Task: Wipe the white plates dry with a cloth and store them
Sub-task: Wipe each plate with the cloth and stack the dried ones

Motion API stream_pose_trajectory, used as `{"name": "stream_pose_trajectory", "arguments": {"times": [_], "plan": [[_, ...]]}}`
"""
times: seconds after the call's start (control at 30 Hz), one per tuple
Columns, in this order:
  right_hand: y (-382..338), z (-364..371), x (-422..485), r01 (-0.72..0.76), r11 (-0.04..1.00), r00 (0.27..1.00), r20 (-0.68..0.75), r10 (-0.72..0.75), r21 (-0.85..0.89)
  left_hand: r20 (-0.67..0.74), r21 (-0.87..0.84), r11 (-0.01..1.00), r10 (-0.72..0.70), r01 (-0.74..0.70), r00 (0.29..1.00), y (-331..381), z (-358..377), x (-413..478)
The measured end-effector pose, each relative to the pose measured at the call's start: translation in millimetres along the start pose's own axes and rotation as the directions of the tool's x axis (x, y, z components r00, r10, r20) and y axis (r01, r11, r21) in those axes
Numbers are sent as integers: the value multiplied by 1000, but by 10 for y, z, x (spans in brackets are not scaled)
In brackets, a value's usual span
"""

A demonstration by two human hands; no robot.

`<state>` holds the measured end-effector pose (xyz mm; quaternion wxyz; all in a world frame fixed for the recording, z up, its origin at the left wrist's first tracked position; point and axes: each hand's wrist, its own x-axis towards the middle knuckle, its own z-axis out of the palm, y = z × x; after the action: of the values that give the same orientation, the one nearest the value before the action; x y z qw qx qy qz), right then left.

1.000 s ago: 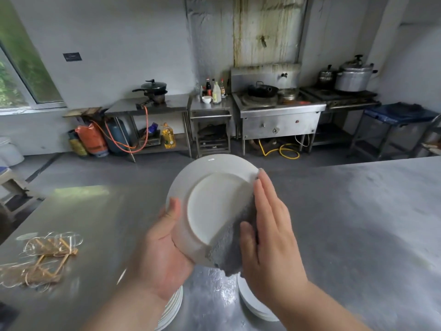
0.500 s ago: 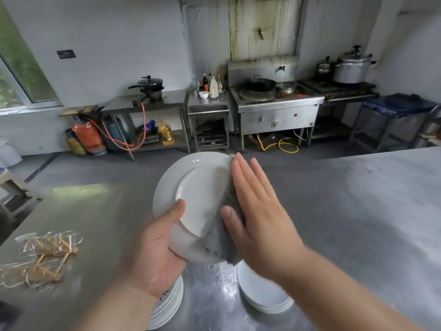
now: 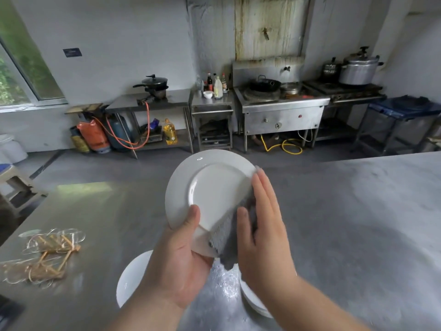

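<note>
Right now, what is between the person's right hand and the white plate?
A grey cloth: the right hand presses it with straight fingers against the white plate, which the left hand grips by its lower rim. The head view shows this.

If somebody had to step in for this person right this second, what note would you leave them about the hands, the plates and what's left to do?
Left hand: grips the lower rim of a white plate, tilted above the steel counter.
Right hand: straight fingers press a grey cloth against the plate's right side.
On the counter below: a left stack and a right stack of white plates; which is dried, I cannot tell.
Done: this plate is mid-wipe.
Left: finish it, dry any wet ones, store all.
</note>
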<state>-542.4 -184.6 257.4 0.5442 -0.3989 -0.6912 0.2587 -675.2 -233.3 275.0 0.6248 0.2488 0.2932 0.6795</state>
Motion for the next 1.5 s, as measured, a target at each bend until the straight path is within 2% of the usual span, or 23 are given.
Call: {"name": "stream_pose_trajectory", "arguments": {"times": [0.07, 0.13, 0.2, 0.27, 0.37, 0.43, 0.53, 0.67, 0.77, 0.93, 1.07, 1.2, 1.3, 1.4, 1.5], "plan": [[29, 22, -167, -26, 994, 992, -122, 38, 103, 38, -9, 999, -46, 46, 998, -80, -20, -13], [110, -98, -78, -48, 990, 985, -155, 68, 131, 75, 14, 994, -110, 109, 991, -92, -95, -39], [165, -278, 127, -38, 997, 997, -60, 43, 74, 115, -32, 988, -146, 150, 983, 13, -159, -51], [152, -439, 360, 33, 999, 994, 102, -35, 23, 98, -8, 989, -145, 146, 985, 140, -185, -24], [120, -554, 601, 128, 992, 932, 343, -118, -6, 3, 78, 985, -155, 154, 988, 211, -168, 62], [114, -552, 621, 103, 994, 912, 402, -80, -35, -46, 104, 982, -152, 156, 987, 200, -113, 109], [132, -366, 276, 77, 981, 937, 350, -10, -179, -49, 66, 990, -120, 123, 992, 151, -10, 146], [103, -44, -297, 110, 949, 976, 211, -47, -297, -97, 84, 990, -109, 117, 989, 28, 5, 168], [109, -166, -13, 85, 950, 982, 184, -30, -301, -50, 43, 997, -65, 67, 997, -55, 55, 136], [121, -454, 583, -102, 984, 983, 138, 122, -146, 0, -41, 998, 37, -37, 999, -163, 228, 86], [73, -337, 169, -236, 972, 972, -5, 236, -18, -7, -16, 999, 40, -41, 999, -264, 286, 77], [126, -325, -71, -307, 951, 951, -24, 308, 46, 131, 39, 999, -18, 13, 991, -348, 246, -14], [193, -543, 284, -241, 970, 970, 7, 241, -17, 172, -9, 994, -107, 110, 979, -241, 120, -29], [191, -723, 692, -81, 987, 984, 145, 101, -137, 155, -20, 986, -163, 168, 974, -13, 50, 34], [170, -746, 818, 68, 977, 953, 304, -3, -204, 31, 72, 988, -135, 133, 990, 34, 53, 58]]}}
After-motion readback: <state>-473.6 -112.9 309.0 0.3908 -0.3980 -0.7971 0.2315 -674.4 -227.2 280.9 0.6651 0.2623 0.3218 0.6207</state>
